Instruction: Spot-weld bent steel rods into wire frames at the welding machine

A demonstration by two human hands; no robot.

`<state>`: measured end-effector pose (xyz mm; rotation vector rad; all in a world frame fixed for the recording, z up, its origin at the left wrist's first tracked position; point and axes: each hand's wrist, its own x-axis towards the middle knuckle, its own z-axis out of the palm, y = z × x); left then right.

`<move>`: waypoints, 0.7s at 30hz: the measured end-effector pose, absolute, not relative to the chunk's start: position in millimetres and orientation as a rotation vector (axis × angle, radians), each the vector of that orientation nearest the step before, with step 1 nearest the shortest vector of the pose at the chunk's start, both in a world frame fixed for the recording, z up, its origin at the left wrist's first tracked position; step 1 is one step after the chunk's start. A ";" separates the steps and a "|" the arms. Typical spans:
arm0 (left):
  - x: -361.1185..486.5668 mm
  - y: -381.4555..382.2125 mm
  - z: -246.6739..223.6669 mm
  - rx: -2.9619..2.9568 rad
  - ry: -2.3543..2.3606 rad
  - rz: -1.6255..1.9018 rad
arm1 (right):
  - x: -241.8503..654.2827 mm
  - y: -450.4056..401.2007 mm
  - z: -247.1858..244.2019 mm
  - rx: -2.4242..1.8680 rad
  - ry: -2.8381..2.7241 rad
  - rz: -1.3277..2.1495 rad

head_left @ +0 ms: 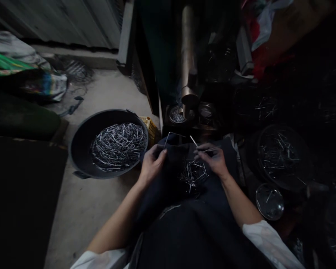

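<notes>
My left hand [154, 160] pinches a thin bent metal rod [168, 138] whose end angles off to the right. Between the fingers of my right hand [212, 158] is a short, bright metal rod [194, 140], pointing up and left. A loose pile of thin metal rods [194, 173] lies on the dark cloth over my lap, below and between both hands. Just beyond the hands stands a machine with a metal cylinder [188, 56], its narrow tip over a small dish of shiny little parts [177, 115].
A big dark tub [81, 164] full of metal rods stands on the floor at left, beside a yellow crate [149, 127]. To the right are a dark container with more rods [280, 149] and a shiny round dish [269, 201]. Bags [44, 84] lie at far left.
</notes>
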<state>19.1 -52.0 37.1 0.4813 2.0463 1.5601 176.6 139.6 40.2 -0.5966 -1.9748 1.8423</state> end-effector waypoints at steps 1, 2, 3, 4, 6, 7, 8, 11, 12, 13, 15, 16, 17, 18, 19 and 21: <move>23.6 -44.1 32.8 0.440 1.995 1.593 | 175.4 137.9 42.3 -0.492 -2.070 1.776; 28.9 -36.8 29.1 0.399 1.941 1.615 | 174.1 137.0 43.5 -0.394 -2.169 1.696; 34.7 -30.3 26.4 0.361 1.885 1.631 | 172.9 136.9 43.5 -0.312 -2.254 1.614; 40.6 -25.0 25.0 0.327 1.827 1.643 | 171.6 137.3 42.3 -0.249 -2.320 1.543; 51.1 -17.4 25.8 0.275 1.719 1.673 | 169.2 139.1 37.5 -0.190 -2.392 1.449; 55.2 -15.1 27.7 0.257 1.676 1.691 | 168.2 140.2 34.7 -0.177 -2.405 1.424; 58.3 -13.4 30.0 0.244 1.640 1.709 | 167.3 141.3 32.2 -0.165 -2.413 1.408; 62.1 -11.0 36.5 0.215 1.568 1.769 | 165.2 144.0 29.3 -0.148 -2.405 1.392; 62.0 -10.6 37.5 0.212 1.545 1.783 | 164.5 144.7 30.0 -0.148 -2.402 1.392; 61.5 -10.2 37.9 0.210 1.523 1.794 | 163.7 145.4 31.6 -0.146 -2.402 1.388; 60.1 -9.4 37.0 0.210 1.492 1.812 | 161.5 146.7 36.0 -0.134 -2.410 1.374; 59.3 -8.9 36.2 0.211 1.487 1.817 | 160.1 147.4 38.5 -0.123 -2.416 1.366; 58.5 -8.4 35.5 0.212 1.490 1.824 | 158.5 148.1 41.0 -0.110 -2.419 1.360; 57.7 -7.8 35.0 0.214 1.498 1.833 | 156.7 148.8 43.4 -0.096 -2.419 1.355; 56.9 -7.1 35.0 0.217 1.504 1.842 | 154.8 149.5 45.5 -0.081 -2.416 1.351; 55.1 -5.7 36.2 0.226 1.494 1.863 | 151.0 151.1 49.1 -0.046 -2.407 1.336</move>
